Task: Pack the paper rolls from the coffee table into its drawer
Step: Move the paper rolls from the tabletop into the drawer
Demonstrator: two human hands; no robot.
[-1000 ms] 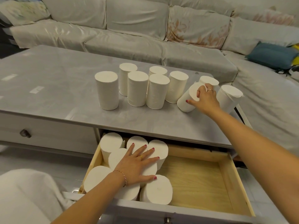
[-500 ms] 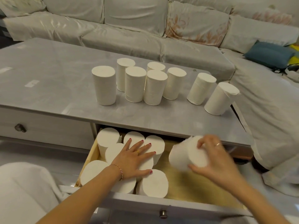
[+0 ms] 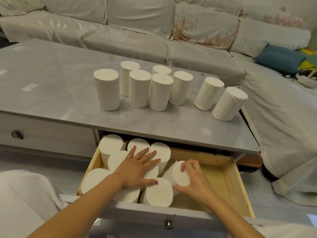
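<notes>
Grey table (image 3: 51,93): eight rolls (image 3: 106,89) upright. Drawer (image 3: 228,182) open, left part packed. Left hand (image 3: 137,166) spread flat on packed rolls; right hand (image 3: 193,179) grips tilted roll (image 3: 180,176). Risk: wedged roll jams, topples neighbours.

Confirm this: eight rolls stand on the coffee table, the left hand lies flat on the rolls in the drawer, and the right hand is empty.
Not quite: the head view shows the right hand gripping a roll. The rest holds.
</notes>
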